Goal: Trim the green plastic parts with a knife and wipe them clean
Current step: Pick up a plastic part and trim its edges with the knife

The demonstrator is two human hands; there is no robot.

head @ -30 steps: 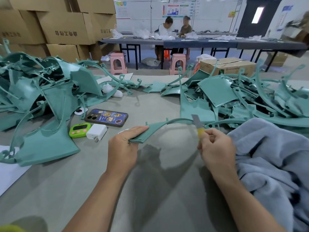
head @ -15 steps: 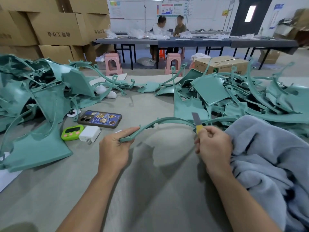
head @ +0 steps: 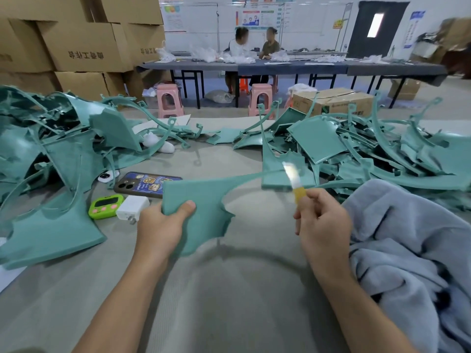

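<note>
While the left hand point(head: 160, 228) grips the green part point(head: 204, 210) by its flat corner, its thin strip runs rightward toward the knife point(head: 294, 182) pinched by the right hand point(head: 323, 225).

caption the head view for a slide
Left hand grips a green plastic part while the right hand holds a yellow-handled knife, blade up, beside it.
</note>
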